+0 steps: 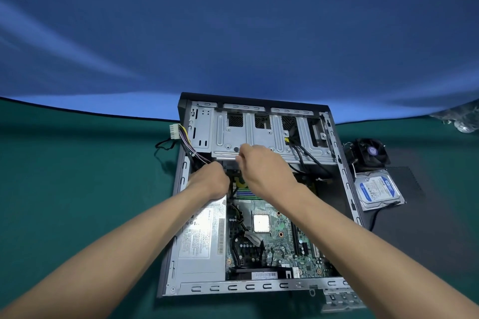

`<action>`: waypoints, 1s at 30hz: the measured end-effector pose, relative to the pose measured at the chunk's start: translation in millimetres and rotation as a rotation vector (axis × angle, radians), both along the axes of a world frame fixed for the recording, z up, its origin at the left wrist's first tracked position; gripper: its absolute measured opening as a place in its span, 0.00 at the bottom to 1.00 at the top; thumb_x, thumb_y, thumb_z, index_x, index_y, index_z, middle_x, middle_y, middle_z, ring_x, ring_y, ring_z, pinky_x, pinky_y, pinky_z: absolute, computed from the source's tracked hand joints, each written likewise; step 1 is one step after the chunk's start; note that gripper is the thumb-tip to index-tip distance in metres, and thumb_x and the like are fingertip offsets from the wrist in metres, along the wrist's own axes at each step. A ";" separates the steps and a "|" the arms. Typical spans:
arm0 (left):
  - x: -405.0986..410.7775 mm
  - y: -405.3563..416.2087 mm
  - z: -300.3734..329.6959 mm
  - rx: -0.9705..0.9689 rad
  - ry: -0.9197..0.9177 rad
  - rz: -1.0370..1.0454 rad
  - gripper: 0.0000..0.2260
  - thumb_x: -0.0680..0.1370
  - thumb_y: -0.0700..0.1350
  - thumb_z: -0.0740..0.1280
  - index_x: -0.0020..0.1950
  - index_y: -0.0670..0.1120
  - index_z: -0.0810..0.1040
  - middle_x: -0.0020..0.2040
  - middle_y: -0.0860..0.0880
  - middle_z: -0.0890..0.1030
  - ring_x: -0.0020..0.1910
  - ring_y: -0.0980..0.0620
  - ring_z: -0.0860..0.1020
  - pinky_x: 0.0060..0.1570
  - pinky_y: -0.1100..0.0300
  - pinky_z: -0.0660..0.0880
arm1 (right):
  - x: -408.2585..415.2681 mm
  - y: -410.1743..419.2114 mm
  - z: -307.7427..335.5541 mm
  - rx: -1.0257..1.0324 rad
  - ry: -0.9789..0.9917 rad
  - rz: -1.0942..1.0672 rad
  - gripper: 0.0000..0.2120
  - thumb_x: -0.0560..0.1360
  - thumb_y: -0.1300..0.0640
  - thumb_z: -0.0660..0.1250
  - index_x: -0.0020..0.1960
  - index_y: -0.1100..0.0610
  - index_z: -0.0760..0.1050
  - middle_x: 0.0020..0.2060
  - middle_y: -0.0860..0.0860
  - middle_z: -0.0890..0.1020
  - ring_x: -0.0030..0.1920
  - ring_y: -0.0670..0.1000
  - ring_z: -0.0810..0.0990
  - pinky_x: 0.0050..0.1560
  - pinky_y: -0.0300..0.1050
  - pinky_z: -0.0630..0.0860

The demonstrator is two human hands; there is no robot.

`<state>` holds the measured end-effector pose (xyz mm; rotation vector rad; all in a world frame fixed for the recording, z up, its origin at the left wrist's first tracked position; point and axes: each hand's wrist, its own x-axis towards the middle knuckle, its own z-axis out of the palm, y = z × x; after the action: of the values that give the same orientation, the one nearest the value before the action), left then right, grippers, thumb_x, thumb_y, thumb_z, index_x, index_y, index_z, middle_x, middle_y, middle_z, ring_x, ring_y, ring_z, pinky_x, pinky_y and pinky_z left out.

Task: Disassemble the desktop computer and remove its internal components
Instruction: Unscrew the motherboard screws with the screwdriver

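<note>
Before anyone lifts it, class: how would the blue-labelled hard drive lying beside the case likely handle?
The hard drive looks like a rigid metal slab, so probably stiff and fairly heavy for its size. It lies flat, so it is unlikely to roll. A black cable seems to trail from it and could snag.

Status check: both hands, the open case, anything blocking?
Left hand and right hand reaching under grey metal drive cage; grips hidden. Open desktop case: green motherboard still in. Black cables cross work area.
</note>
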<state>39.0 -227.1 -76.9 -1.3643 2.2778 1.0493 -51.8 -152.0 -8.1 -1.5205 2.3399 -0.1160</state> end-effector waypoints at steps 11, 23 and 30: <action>-1.1 -1.8 -0.9 -0.007 -0.017 0.009 0.10 0.75 0.38 0.57 0.34 0.43 0.70 0.33 0.47 0.74 0.33 0.48 0.72 0.29 0.59 0.64 | -3.8 4.7 3.2 -0.042 -0.117 0.002 0.13 0.78 0.53 0.58 0.61 0.56 0.67 0.55 0.54 0.76 0.52 0.58 0.75 0.50 0.51 0.72; -1.2 -1.3 -0.2 0.008 -0.004 -0.008 0.09 0.75 0.38 0.58 0.35 0.42 0.72 0.34 0.46 0.75 0.33 0.47 0.73 0.31 0.59 0.68 | -2.5 3.7 3.4 -0.004 -0.050 -0.052 0.15 0.77 0.45 0.59 0.56 0.55 0.69 0.49 0.52 0.73 0.49 0.58 0.76 0.43 0.47 0.65; -0.7 -0.8 0.4 -0.028 -0.021 0.020 0.11 0.75 0.39 0.58 0.32 0.44 0.69 0.31 0.48 0.73 0.29 0.50 0.69 0.27 0.59 0.63 | -0.9 2.1 3.8 0.058 -0.081 -0.028 0.16 0.73 0.51 0.65 0.58 0.55 0.68 0.53 0.53 0.73 0.50 0.57 0.75 0.46 0.48 0.70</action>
<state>38.4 -227.9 -76.5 -1.4046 2.2766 1.0076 -52.7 -149.9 -4.3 -1.4294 2.2816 -0.1141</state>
